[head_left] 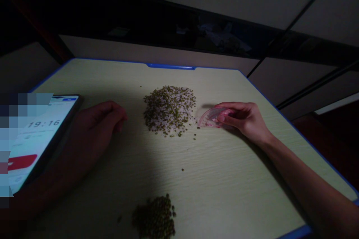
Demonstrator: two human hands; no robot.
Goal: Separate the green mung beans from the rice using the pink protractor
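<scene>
My right hand [244, 119] pinches a clear protractor [209, 118] with red markings between thumb and fingers. Its curved edge points toward a mixed pile [169, 110] of small green beans, which look like mung beans, and fine white grains. A narrow gap with a few stray beans separates protractor and pile. Left of the pile, my left hand [98, 130] rests in shadow on the table, fingers curled together, with nothing visible in them. Closer to me lies a second, darker pile [155, 216] of beans, cut off by the bottom edge of the view.
A lit phone [42, 127] lies at the left beside my left forearm. The pale wood-look table [218, 179] has a blue rim. Single beans [183, 170] are scattered between the piles. Behind the table stand cabinet panels [168, 48].
</scene>
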